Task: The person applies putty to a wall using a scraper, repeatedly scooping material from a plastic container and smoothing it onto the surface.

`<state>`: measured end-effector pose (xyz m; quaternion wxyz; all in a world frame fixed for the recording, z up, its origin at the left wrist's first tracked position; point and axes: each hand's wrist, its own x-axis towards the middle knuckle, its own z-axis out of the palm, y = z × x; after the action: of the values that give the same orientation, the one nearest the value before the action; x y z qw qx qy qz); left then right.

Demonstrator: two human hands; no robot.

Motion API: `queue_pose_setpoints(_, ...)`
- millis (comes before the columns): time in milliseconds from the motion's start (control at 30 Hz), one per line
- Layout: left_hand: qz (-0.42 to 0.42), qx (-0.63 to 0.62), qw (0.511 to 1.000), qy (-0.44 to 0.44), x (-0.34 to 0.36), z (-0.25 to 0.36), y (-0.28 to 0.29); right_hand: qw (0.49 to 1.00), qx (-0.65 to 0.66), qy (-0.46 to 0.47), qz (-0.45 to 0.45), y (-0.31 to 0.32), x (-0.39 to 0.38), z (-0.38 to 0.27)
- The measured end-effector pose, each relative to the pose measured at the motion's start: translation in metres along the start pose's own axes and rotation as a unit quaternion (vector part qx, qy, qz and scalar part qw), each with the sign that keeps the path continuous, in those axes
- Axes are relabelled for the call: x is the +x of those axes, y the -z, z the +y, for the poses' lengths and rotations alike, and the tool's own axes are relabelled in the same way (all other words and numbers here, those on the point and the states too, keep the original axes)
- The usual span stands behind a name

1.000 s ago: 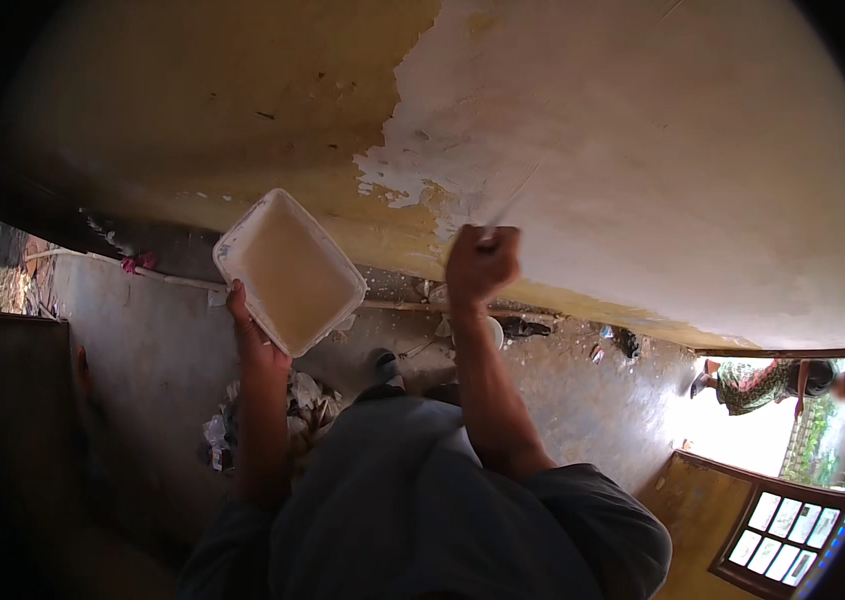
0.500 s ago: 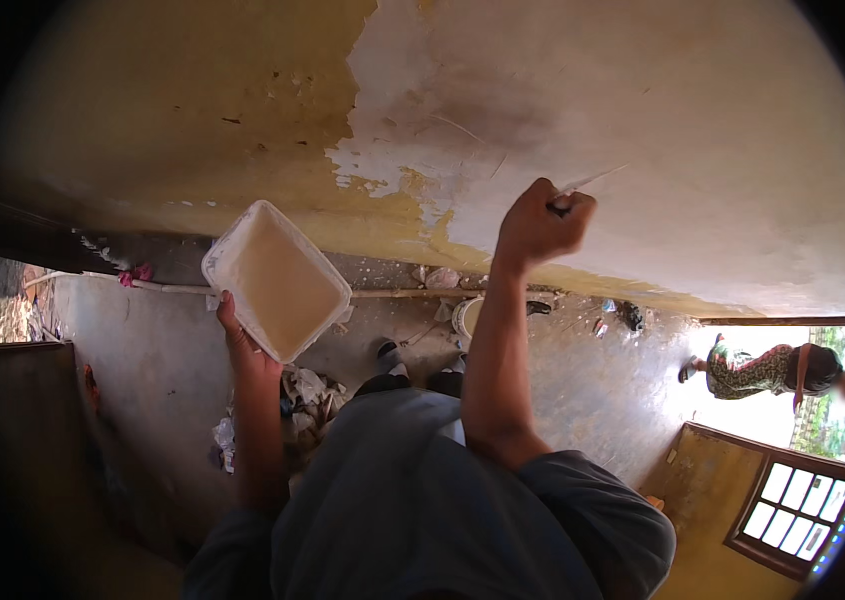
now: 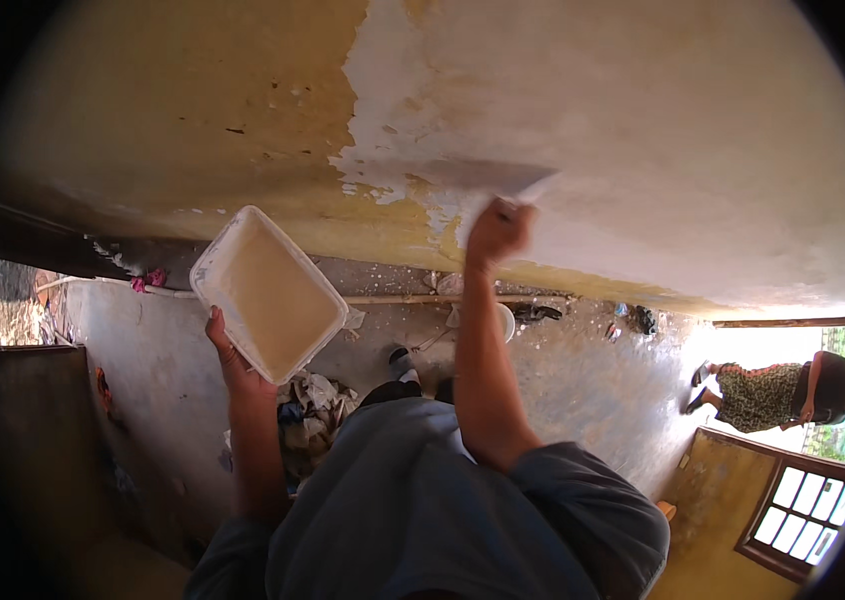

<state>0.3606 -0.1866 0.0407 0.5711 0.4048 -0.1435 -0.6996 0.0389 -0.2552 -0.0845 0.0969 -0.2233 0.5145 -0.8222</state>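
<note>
My left hand (image 3: pixel 238 355) grips a white rectangular tub (image 3: pixel 317 341) holding pale creamy material (image 3: pixel 273 295). Higher and to the right, my right hand (image 3: pixel 505 228) is closed, motion-blurred, on the handle of a putty knife (image 3: pixel 535 185). The thin blade is at the wall (image 3: pixel 643 110), where pale coating meets peeling, stained yellow paint. Whether the blade's whole edge touches the surface is hard to tell.
A pale pipe (image 3: pixel 393 300) runs along the wall's foot. Crumpled sheets (image 3: pixel 318 410) lie near my feet, and a bucket (image 3: pixel 506 322) is partly behind my forearm. Another person (image 3: pixel 773 390) walks in the bright doorway at right, beside a window (image 3: pixel 798 515).
My right hand rose rightward, then came back left with the blade. The tub shifted slightly left. The person in the doorway has changed stride and arm position.
</note>
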Motion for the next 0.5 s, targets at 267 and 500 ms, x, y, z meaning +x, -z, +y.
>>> queue_pose_setpoints(267,0.014,0.019,1.0,-0.001,-0.001,-0.001,-0.004,0.866,-0.303,0.232,-0.323,-0.038,-0.111,-0.011)
queue_pose_setpoints(500,0.0,0.019,1.0,0.004,0.003,-0.005,0.014,0.908,-0.403,0.005,0.118,0.07,-0.002,-0.016)
